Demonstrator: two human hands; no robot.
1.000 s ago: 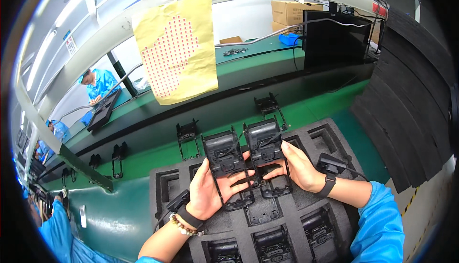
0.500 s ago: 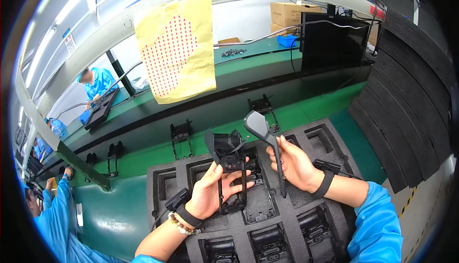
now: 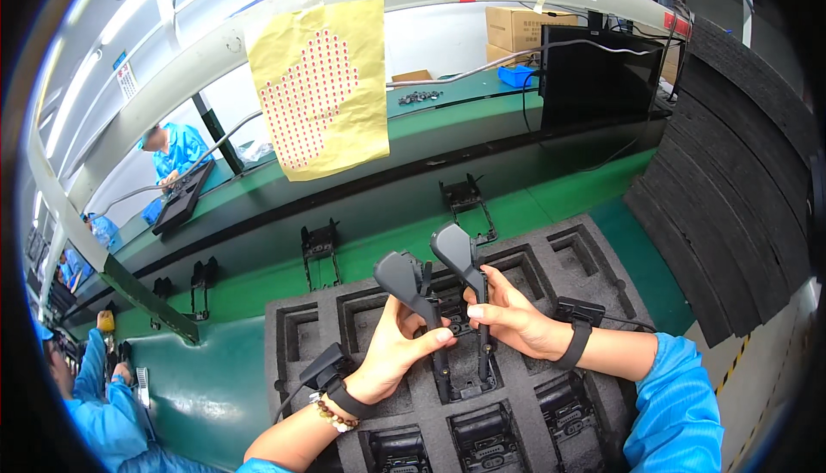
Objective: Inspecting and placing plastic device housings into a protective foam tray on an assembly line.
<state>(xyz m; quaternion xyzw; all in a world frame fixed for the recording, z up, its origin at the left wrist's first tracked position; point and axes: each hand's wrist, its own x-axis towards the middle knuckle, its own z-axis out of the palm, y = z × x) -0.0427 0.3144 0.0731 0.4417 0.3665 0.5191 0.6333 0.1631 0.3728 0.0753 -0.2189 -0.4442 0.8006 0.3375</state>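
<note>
My left hand (image 3: 391, 357) grips a black frame with a dark grey paddle-shaped cover (image 3: 401, 280) at its top; the frame is seen almost edge-on. Between the thumb and fingers of my right hand (image 3: 516, 318) is a second dark grey paddle-shaped piece (image 3: 454, 249) on a slim black arm. That piece stands upright close beside the frame; whether the two touch, I cannot tell. Both hands are above a grey foam tray (image 3: 435, 426), whose near pockets hold black device parts (image 3: 486, 447). Each wrist wears a black strap with a small box.
Several black bracket frames (image 3: 320, 241) stand along the green strip behind the tray. Dark foam sheets (image 3: 723, 189) are stacked at right. A yellow sheet (image 3: 323, 103) hangs from the rail; a monitor (image 3: 594, 81) stands behind. A co-worker's blue sleeve (image 3: 99, 404) is at lower left.
My left hand has turned the frame from face-on to nearly edge-on and brought it right. My right hand has lowered its paddle-shaped piece and moved it close to the frame.
</note>
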